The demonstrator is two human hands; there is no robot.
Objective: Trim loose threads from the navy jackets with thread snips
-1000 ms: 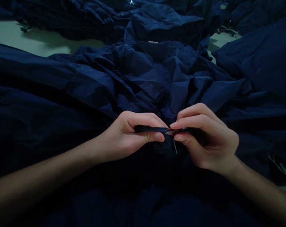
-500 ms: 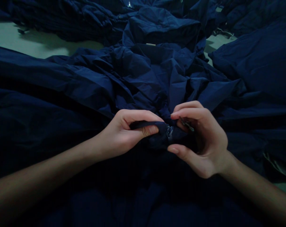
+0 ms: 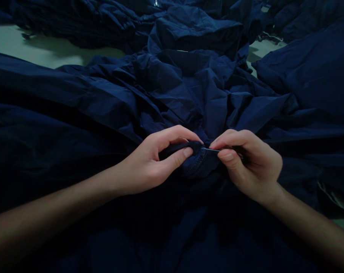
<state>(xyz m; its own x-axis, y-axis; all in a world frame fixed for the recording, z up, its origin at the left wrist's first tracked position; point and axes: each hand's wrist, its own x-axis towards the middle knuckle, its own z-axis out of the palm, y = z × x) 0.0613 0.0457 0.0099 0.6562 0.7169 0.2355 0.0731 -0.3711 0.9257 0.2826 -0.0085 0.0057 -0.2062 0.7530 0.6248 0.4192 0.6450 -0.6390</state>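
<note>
A dark navy garment of thin, crinkled cloth lies spread out in front of me. My left hand is closed, pinching a folded, stitched edge of it between thumb and fingers. Just to the right, my right hand is closed too, its thumb and forefinger gripping a thin pale thread. That thread runs taut and nearly level from the stitched edge to the right thumb tip. The inside of the right palm is in shadow.
More navy cloth is heaped at the back and on the right. Pale table surface shows at the far left. Loose light threads lie at the back right, and others at the lower right.
My right thumb and forefinger have come together from a wide gap and now hold the thread. The small dark tangled strand seen inside that hand is hidden now. My left hand keeps its pinch.
</note>
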